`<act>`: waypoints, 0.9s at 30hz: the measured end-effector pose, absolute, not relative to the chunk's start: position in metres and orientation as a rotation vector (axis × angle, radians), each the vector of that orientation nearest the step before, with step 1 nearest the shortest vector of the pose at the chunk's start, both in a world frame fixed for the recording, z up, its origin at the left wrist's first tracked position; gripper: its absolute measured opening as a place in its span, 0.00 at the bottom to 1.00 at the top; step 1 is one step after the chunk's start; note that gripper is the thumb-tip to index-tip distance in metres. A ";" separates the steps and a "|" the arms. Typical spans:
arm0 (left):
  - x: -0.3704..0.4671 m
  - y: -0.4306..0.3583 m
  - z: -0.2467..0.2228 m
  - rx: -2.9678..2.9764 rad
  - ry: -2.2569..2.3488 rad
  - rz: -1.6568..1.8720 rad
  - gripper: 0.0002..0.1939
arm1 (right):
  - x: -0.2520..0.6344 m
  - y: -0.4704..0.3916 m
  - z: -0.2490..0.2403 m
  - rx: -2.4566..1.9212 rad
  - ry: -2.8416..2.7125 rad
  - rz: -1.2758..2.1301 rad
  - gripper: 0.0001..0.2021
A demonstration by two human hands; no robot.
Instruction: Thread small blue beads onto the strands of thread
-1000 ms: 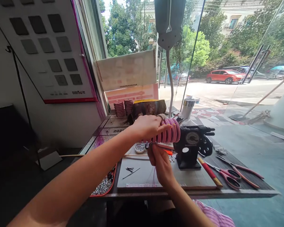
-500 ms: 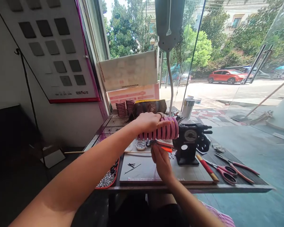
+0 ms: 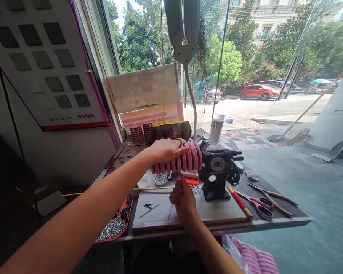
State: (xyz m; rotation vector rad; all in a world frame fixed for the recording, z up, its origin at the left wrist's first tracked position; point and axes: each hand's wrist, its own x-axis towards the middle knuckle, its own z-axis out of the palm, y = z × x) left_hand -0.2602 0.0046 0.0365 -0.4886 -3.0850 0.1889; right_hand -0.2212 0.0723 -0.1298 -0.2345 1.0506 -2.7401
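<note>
My left hand [image 3: 163,150] lies over a pink ribbed spool [image 3: 194,159], its fingers bent round the top. The spool sits level against the left side of a black winding machine [image 3: 216,179] with a round dial. Just below the spool, my right hand [image 3: 184,199] is closed in a fist, thumb side up. What it holds is hidden; fine pinkish strands show on the board [image 3: 217,213] beside it. An orange-red piece [image 3: 192,182] and loose white beads [image 3: 198,189] lie behind that hand. A small white bowl of beads [image 3: 160,179] stands to its left.
An orange-rimmed tray of shiny beads [image 3: 114,228] is at front left. A thin wooden stick [image 3: 151,189] crosses the board. Scissors [image 3: 260,205], pliers [image 3: 277,198] and a red-and-yellow rod [image 3: 240,203] lie at right. Ribbed stacks [image 3: 136,134] and a metal can [image 3: 216,131] stand behind.
My view has shifted, so the scene sits further left. My right hand has dropped slightly away from the spool and turned into a tighter fist. My left hand stays on the spool.
</note>
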 end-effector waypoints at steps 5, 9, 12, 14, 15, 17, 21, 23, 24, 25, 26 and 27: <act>-0.260 0.004 0.037 -0.501 -3.072 0.191 0.36 | -0.210 0.087 -0.131 -0.242 1.090 -2.795 0.27; -0.259 0.003 0.037 -0.493 -3.062 0.201 0.37 | -0.197 0.104 -0.127 -0.221 1.132 -2.894 0.26; -0.260 0.003 0.037 -0.486 -3.063 0.208 0.37 | -0.196 0.104 -0.128 -0.171 1.083 -2.923 0.27; -0.260 0.003 0.037 -0.497 -3.067 0.207 0.37 | -0.200 0.101 -0.130 -0.165 1.004 -2.876 0.29; -0.261 0.003 0.037 -0.503 -3.068 0.204 0.37 | -0.203 0.099 -0.132 -0.170 0.958 -2.832 0.30; -0.261 0.003 0.036 -0.510 -3.070 0.190 0.37 | -0.210 0.097 -0.135 -0.185 0.867 -2.734 0.30; -0.260 0.003 0.033 -0.484 -3.072 0.151 0.36 | -0.222 0.100 -0.138 -0.195 0.749 -2.599 0.29; -0.261 0.003 0.031 -0.473 -3.072 0.125 0.35 | -0.223 0.101 -0.137 -0.194 0.725 -2.569 0.29; -0.262 0.003 0.031 -0.471 -3.068 0.107 0.34 | -0.221 0.101 -0.137 -0.197 0.722 -2.558 0.29; -0.263 0.003 0.032 -0.470 -3.062 0.086 0.33 | -0.216 0.100 -0.137 -0.203 0.724 -2.547 0.29; -0.263 0.003 0.033 -0.471 -3.050 0.061 0.33 | -0.208 0.098 -0.138 -0.212 0.726 -2.534 0.29; -0.262 0.003 0.035 -0.478 -3.032 0.035 0.31 | -0.197 0.096 -0.140 -0.221 0.735 -2.519 0.27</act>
